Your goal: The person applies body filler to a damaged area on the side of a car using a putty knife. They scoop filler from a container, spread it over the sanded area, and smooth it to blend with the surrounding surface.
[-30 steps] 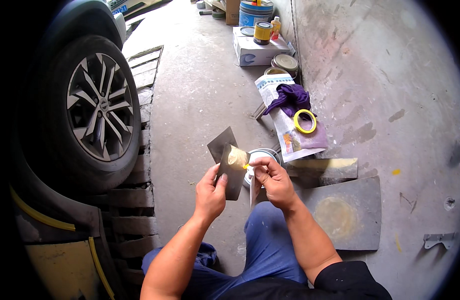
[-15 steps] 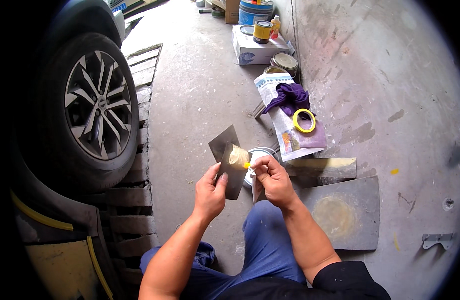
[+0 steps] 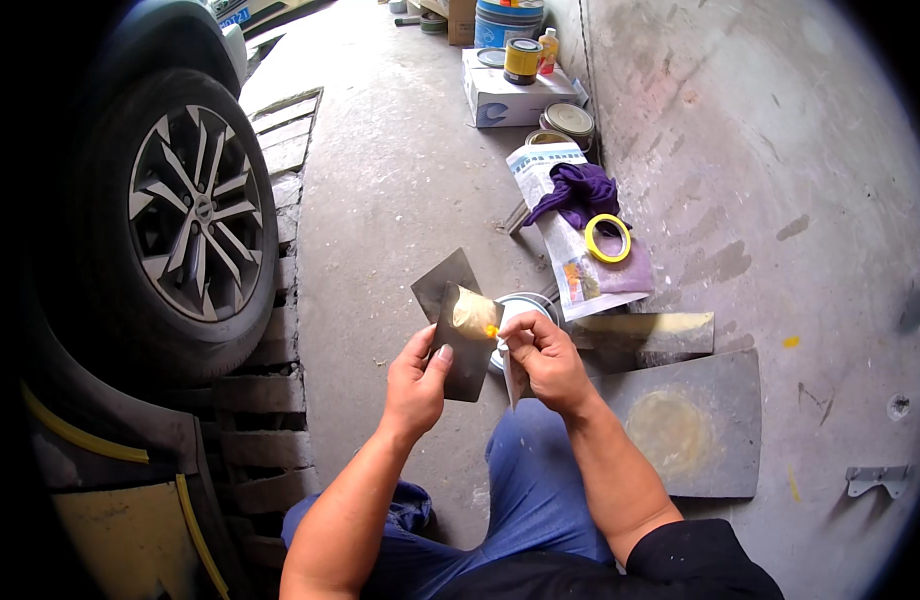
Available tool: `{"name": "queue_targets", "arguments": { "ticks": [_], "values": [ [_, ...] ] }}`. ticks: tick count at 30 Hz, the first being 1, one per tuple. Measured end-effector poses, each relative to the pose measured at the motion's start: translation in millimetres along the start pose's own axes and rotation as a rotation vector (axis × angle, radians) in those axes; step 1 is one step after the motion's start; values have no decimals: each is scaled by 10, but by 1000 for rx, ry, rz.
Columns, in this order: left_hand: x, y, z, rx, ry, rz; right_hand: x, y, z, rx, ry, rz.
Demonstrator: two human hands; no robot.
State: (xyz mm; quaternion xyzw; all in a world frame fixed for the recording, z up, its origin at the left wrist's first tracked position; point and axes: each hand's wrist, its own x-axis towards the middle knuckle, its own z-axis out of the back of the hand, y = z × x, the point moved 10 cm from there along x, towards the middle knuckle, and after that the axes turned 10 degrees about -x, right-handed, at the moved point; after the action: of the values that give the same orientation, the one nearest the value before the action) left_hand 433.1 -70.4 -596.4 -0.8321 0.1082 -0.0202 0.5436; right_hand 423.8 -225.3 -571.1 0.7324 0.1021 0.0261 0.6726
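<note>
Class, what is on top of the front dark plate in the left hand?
The front dark plate bears beige paste, with a small yellow dab near its lower right. The surface beneath the paste is covered, and the left hand hides a little more with its thumb.

A thin, dark-grey rectangular plate [image 3: 467, 370], tilted near the frame's centre, bears a beige paste patch [image 3: 474, 312] and yellow dab [image 3: 491, 331], overlapping a similar plate [image 3: 441, 275]; a pale flat piece [image 3: 512, 376] hangs just right.
</note>
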Motion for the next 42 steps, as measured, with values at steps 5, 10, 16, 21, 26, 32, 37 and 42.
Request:
{"name": "queue_targets", "arguments": {
  "ticks": [5,10,16,21,26,32,37,42],
  "values": [
    [6,27,-31,-148,3,117,-55,101,82,86,-61,67],
    [-9,119,-56,-344,21,256,-88,245,127,289,-35,113],
    [-11,151,-64,-355,27,258,-92,255,218,418,-61,45],
    [-36,73,-82,-378,53,230,-54,120,627,433,-191,41],
    [-104,-53,-39,-441,49,212,182,-590,1072,-319,-264,-156],
    [-105,-236,54,-468,-2,141,433,-1113,690,-1553,-264,361],
    [-106,-345,314,-383,-93,54,316,-1301,382,-1640,-282,467],
    [-203,-358,402,-362,-61,141,176,-815,341,-998,-222,117]
  ]
}}
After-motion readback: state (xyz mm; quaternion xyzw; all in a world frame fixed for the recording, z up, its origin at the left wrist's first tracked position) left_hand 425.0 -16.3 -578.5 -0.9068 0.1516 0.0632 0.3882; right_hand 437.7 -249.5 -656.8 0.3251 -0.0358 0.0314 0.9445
